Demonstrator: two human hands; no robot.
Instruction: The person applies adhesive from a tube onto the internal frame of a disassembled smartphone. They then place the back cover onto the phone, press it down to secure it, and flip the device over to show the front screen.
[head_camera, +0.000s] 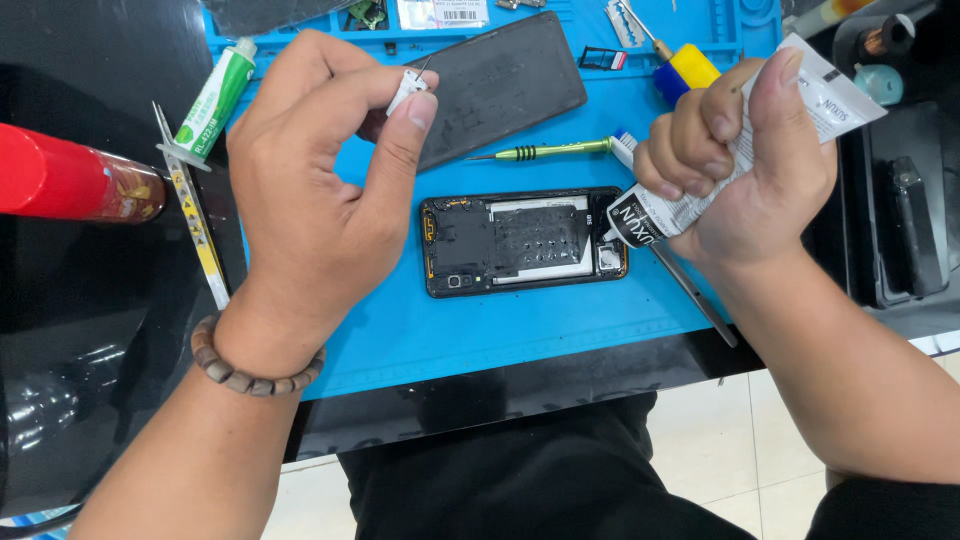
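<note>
Head view. My right hand (745, 150) has its grip pressed around a white glue tube (700, 170), nozzle touching the right end of the opened phone (523, 242) lying on the blue mat (500, 330) of the worktop. My left hand (320, 180) pinches a small white cap (407, 90) above the mat. A screwdriver (545, 151) lies beyond the phone, beside a dark back cover (495, 85).

We see a dark worktop (100, 300) carrying a blue mat (500, 330). On the mat lie an opened phone (523, 243), a dark panel (497, 85) and a green screwdriver (545, 151); a green-white tube (213, 100) straddles its edge.
</note>
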